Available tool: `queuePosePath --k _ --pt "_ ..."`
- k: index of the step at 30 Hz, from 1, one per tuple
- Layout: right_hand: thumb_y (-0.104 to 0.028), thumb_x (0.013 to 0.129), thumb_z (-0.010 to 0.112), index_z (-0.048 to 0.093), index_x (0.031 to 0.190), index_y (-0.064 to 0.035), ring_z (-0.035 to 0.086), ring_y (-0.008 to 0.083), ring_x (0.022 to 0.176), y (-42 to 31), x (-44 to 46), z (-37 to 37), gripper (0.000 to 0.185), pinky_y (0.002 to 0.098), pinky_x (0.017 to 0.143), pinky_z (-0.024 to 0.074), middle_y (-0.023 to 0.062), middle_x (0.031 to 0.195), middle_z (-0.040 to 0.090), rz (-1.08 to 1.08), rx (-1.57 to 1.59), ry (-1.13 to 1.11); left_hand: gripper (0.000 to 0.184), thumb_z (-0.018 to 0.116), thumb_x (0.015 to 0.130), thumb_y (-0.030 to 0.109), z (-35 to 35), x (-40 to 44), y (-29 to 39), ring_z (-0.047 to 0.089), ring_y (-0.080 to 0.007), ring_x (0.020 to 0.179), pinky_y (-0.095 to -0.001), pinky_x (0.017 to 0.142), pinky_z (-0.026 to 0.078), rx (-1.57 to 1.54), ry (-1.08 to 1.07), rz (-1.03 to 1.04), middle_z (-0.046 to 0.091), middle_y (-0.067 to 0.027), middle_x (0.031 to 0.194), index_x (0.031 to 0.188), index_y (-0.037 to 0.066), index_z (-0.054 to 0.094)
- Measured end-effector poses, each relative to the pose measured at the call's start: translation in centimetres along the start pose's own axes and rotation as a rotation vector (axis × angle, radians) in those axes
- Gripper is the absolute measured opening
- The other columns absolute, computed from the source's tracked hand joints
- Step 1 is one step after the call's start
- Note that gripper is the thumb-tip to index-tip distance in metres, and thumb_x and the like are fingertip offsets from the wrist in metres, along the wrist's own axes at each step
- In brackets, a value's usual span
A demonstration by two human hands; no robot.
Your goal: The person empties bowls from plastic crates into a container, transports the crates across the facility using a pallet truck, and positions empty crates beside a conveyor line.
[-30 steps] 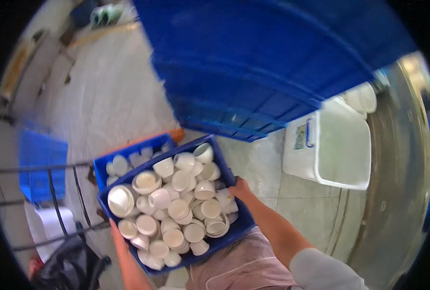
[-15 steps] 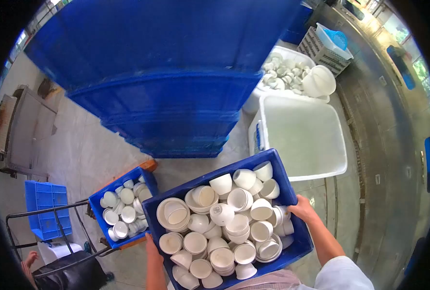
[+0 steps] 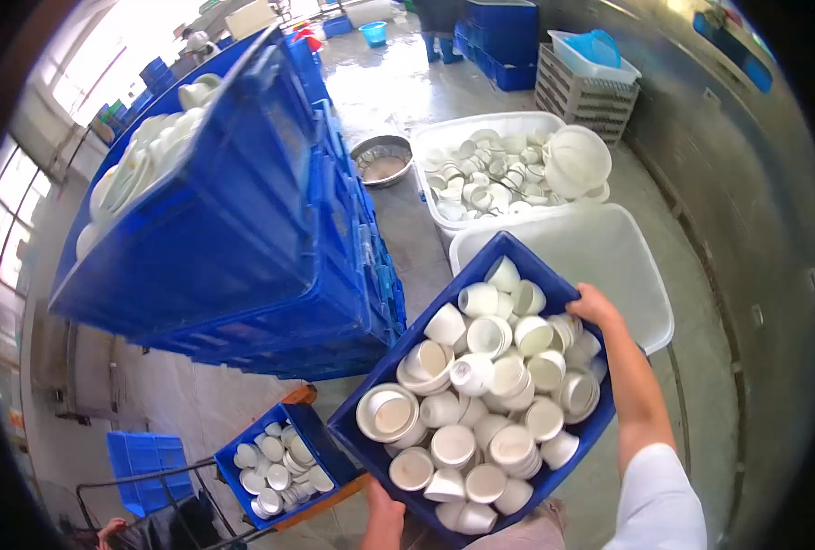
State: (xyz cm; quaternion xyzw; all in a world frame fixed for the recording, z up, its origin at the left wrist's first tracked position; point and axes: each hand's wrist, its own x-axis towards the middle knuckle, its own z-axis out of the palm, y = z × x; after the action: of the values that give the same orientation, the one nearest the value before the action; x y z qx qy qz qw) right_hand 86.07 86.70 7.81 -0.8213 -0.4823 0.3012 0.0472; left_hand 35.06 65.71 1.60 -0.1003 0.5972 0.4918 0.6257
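Both of my hands carry a tilted blue crate (image 3: pixel 543 271) filled with loose white cups (image 3: pixel 473 375) and small bowls, some nested in each other. My left hand (image 3: pixel 385 506) grips its near left side, low in the view; part of the fingers is hidden. At the right corner, my right hand (image 3: pixel 593 304) has its fingers wrapped over the rim. The crate's far end overlaps the near edge of a large white tub (image 3: pixel 641 275) that looks to hold liquid. Whether they touch, I cannot tell.
Behind is another white tub (image 3: pixel 495 124) of cups with a white basket (image 3: pixel 580 160) on it. Tall stacked blue crates (image 3: pixel 233 238) stand left. A cart (image 3: pixel 142 477) bears a smaller crate (image 3: pixel 325 431) of cups; another person's hand (image 3: pixel 111 530) is near. A metal basin (image 3: pixel 382 163) sits farther back.
My view has tilted up and shifted, showing more of the room. The held crate has turned anticlockwise and come over the near tub's edge. Both hands keep their hold.
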Motion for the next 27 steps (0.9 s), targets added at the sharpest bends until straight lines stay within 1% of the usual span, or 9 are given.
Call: queuePosePath --k 4,6,9,12,16,20,24,25,27 --pt "-0.02 0.068 0.065 0.059 0.097 0.0005 0.06 0.0335 0.091 2.7 4.4 -1.6 0.036 0.0402 0.079 0.0472 0.0214 0.097 0.061 0.0 -0.007 0.216 0.039 0.041 0.092 0.035 5.7 0.6 2.8 0.056 -0.0257 0.107 -0.0423 0.095 0.044 0.084 -0.079 -0.117 0.059 -0.0109 0.116 0.113 0.004 0.055" --pt "-0.018 0.072 0.064 0.059 0.097 -0.0016 0.058 0.0343 0.092 0.8 -2.3 -0.6 0.03 0.0419 0.08 0.0457 0.0199 0.097 0.061 -0.329 -0.389 0.732 0.039 0.039 0.092 0.035 7.1 -1.3 3.3 0.058 -0.0253 0.101 -0.0414 0.09 0.048 0.094 -0.084 -0.161 0.06 -0.0111 0.11 0.111 0.004 0.055" --pt "-0.013 0.074 0.062 0.059 0.094 -0.0015 0.058 0.0335 0.087 -6.4 -18.0 2.0 0.023 0.0402 0.08 0.0478 0.0145 0.089 0.06 -0.681 0.026 0.575 0.04 0.037 0.093 0.033 10.5 -2.9 5.5 0.054 -0.0281 0.11 -0.0458 0.095 0.044 0.129 -0.132 -0.24 0.057 -0.012 0.118 0.117 0.004 0.052" --pt "-0.026 0.078 0.066 0.059 0.099 -0.0008 0.056 0.0325 0.095 -10.7 -29.7 4.8 0.034 0.0373 0.082 0.0471 0.0164 0.101 0.06 -0.536 0.34 -0.166 0.04 0.035 0.094 0.033 13.2 -3.2 6.2 0.054 -0.0274 0.109 -0.0453 0.094 0.044 0.168 -0.218 -0.223 0.057 -0.0112 0.118 0.116 0.005 0.052" --pt "-0.041 0.078 0.064 0.055 0.106 0.0044 0.048 0.0375 0.112 -13.8 -31.9 5.3 0.054 0.0441 0.098 0.0357 0.0229 0.112 0.054 -0.622 0.104 0.004 0.038 0.034 0.095 0.033 19.3 -3.8 5.9 0.055 -0.027 0.106 -0.0465 0.092 0.044 0.238 -0.233 -0.24 0.058 -0.0099 0.115 0.112 0.004 0.052" --pt "-0.033 0.078 0.066 0.051 0.113 0.0049 0.042 0.0339 0.123 -8.8 -29.7 6.6 0.054 0.0467 0.105 0.0282 0.0205 0.123 0.05 -0.453 0.104 0.241 0.04 0.035 0.095 0.034 24.2 -3.3 1.3 0.055 -0.0289 0.104 -0.0501 0.088 0.045 0.261 -0.355 -0.236 0.058 -0.0106 0.114 0.113 0.003 0.052" --pt "-0.026 0.075 0.068 0.051 0.113 0.003 0.044 0.0326 0.119 -6.5 -25.2 7.6 0.051 0.0469 0.105 0.0287 0.0191 0.12 0.052 -0.385 0.185 0.351 0.044 0.034 0.096 0.036 27.8 -1.1 -0.7 0.054 -0.0303 0.108 -0.0519 0.088 0.045 0.289 -0.429 -0.188 0.056 -0.0122 0.118 0.117 0.002 0.05" --pt "-0.026 0.073 0.069 0.052 0.107 0.0002 0.051 0.0309 0.108 -6.4 -23.8 5.9 0.046 0.0433 0.096 0.0389 0.0156 0.11 0.055 -0.414 0.144 0.442 0.044 0.033 0.096 0.037 29.5 -1.7 -0.5 0.053 -0.0308 0.11 -0.0528 0.089 0.044 0.292 -0.421 -0.201 0.055 -0.0126 0.12 0.119 0.002 0.048" --pt "-0.024 0.071 0.071 0.053 0.102 -0.002 0.053 0.0289 0.099 -5.1 -22.3 4.4 0.042 0.0398 0.086 0.0443 0.0127 0.101 0.056 -0.299 0.212 0.377 0.044 0.03 0.097 0.036 32.3 -2.5 -1.8 0.05 -0.0323 0.113 -0.0556 0.093 0.039 0.321 -0.407 -0.162 0.051 -0.0136 0.126 0.121 0.003 0.046"
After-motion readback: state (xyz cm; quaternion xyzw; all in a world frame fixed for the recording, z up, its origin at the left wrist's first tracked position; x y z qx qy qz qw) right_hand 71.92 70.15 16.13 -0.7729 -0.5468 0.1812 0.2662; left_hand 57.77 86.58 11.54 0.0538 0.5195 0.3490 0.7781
